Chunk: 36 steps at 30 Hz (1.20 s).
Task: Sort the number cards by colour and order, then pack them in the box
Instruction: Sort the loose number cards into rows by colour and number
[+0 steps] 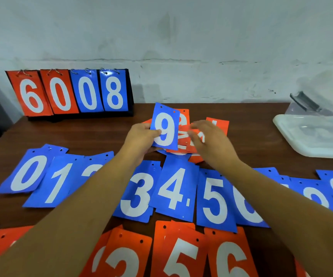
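My bare forearms come in from the lower corners and converge ahead of me, so the two hands end up close together. My left hand (141, 139) has its fingers curled behind the blue 9 card (166, 126) and its thumb pressed across the front edge, holding the card upright and facing me. My right hand (211, 141) hangs just beside it, palm down, fingers stretched toward the left. They are blurred, so I cannot tell whether they pinch anything.
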### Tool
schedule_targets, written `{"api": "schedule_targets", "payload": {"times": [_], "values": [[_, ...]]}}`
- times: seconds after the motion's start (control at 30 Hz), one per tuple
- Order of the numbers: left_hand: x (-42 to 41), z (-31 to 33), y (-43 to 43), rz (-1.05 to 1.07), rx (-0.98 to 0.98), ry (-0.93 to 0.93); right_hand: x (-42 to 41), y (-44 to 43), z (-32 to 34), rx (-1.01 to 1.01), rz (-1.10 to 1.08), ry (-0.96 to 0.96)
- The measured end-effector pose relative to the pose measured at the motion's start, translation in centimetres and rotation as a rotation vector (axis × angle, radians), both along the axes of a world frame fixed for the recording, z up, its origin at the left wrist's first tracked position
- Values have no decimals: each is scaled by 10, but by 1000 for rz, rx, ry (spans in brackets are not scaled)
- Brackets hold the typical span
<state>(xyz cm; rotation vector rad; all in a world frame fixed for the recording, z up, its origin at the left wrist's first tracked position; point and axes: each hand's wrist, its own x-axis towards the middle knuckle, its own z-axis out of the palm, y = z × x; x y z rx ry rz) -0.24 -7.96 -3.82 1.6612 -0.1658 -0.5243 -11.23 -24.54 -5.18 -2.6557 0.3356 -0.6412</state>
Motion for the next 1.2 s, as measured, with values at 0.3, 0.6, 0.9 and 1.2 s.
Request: {"api": "schedule_targets", "payload": {"times": [0.3, 0.6, 0.9, 1.2], "values": [[-8, -4, -8, -87, 1, -41, 10, -70, -16, 250, -723, 520], [-18, -5, -12, -63, 38, -59, -2, -90, -9, 714, -651, 162], [-41, 14, -6, -23, -13, -56, -35, -66, 40, 519, -505, -447], [-111, 42, 43, 22, -130, -14, -104, 2, 98, 786, 92, -67]]}}
